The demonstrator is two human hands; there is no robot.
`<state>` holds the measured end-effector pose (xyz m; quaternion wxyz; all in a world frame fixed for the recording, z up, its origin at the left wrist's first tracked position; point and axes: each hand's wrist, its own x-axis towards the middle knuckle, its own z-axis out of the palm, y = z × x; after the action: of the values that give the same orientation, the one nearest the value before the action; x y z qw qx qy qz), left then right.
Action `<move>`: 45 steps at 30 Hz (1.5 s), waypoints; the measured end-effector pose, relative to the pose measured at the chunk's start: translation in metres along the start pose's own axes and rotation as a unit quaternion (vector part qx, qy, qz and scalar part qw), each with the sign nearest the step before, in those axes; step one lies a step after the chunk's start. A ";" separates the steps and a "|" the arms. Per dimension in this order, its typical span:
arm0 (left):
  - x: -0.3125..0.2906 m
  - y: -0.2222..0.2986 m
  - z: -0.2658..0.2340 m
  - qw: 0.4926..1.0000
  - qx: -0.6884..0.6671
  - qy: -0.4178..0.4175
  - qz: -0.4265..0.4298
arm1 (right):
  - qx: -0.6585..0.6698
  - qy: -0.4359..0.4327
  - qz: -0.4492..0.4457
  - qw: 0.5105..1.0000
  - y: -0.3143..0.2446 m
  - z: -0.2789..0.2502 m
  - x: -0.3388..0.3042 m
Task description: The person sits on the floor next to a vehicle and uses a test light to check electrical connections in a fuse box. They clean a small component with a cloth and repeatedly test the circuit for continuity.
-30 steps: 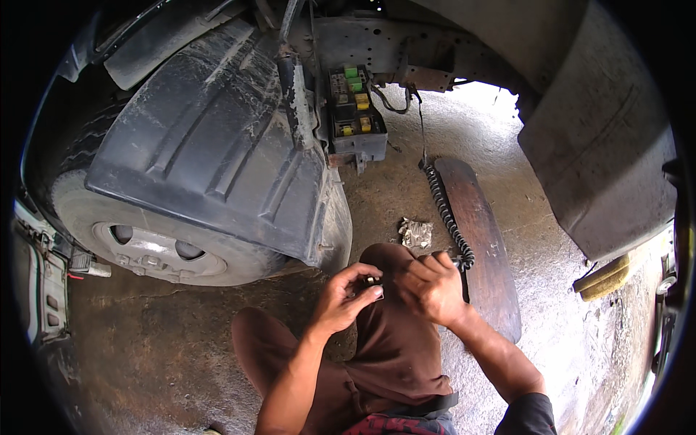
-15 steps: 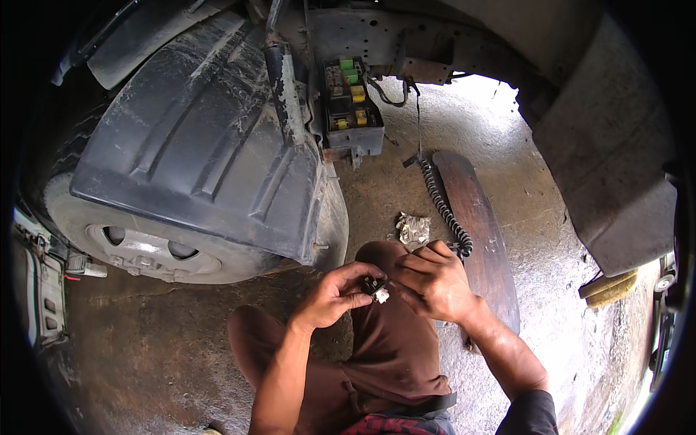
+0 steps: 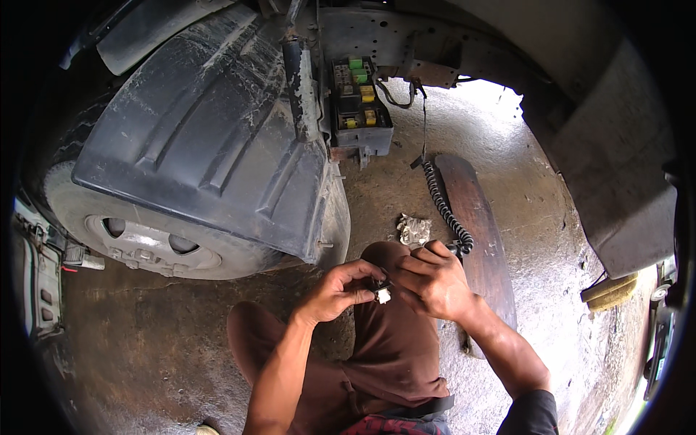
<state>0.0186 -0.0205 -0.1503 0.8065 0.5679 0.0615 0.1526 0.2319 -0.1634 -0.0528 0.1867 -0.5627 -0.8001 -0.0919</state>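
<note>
Over Our Right Thigh (image 3: 391, 333), Close Handwork

Our left hand (image 3: 335, 293) pinched a small black-and-white part (image 3: 383, 295); our right hand (image 3: 439, 281) sat curled beside it, its grip unclear. We judged this close handling, the next move needing a steady pinch. Beyond, stained concrete (image 3: 395, 190) lay under a crumpled wrapper (image 3: 414, 230) and dark slab (image 3: 486, 235); far off, the fuse box (image 3: 374, 139) hung right of the wheel (image 3: 147, 243).

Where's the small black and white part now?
In the head view, the part is below and slightly right of centre, pinched in the left hand, beside the right hand.
</note>
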 end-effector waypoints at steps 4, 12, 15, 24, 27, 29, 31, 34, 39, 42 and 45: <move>0.000 0.003 -0.001 1.000 0.023 0.014 0.006 | 0.007 -0.005 0.002 1.000 0.001 0.002 -0.001; -0.004 0.014 0.013 0.997 0.013 0.071 -0.036 | 0.006 0.006 0.055 0.998 -0.008 0.009 0.000; -0.003 0.013 0.016 0.996 0.025 0.080 -0.020 | -0.003 0.005 0.051 0.999 -0.009 0.010 0.002; -0.001 0.009 0.011 0.996 -0.013 0.081 -0.026 | -0.003 -0.003 0.030 1.000 -0.006 0.009 0.003; 0.000 0.009 0.012 0.996 0.002 0.081 -0.026 | -0.001 0.002 0.035 0.999 -0.005 0.009 0.004; 0.000 0.009 0.012 0.997 -0.003 0.074 -0.024 | -0.001 -0.004 0.041 0.999 -0.005 0.007 0.004; -0.001 0.010 0.012 0.997 -0.002 0.078 -0.024 | 0.005 -0.021 0.035 0.999 -0.006 0.006 0.004; 0.000 0.010 0.013 0.997 0.001 0.079 -0.023 | 0.015 -0.017 0.052 0.998 -0.005 0.005 0.005; -0.002 0.010 0.014 0.996 -0.007 0.082 -0.028 | 0.032 -0.014 0.038 0.999 -0.004 0.005 0.007; -0.001 0.009 0.012 0.997 -0.003 0.078 -0.027 | 0.036 -0.021 0.045 0.998 -0.003 0.006 0.008; -0.002 0.009 0.012 0.996 0.011 0.073 -0.039 | 0.042 -0.020 0.038 0.998 -0.003 0.006 0.009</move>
<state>0.0185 -0.0291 -0.1380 0.7986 0.5614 0.1441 0.1620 0.2254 -0.1541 -0.0548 0.1973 -0.5863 -0.7847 -0.0399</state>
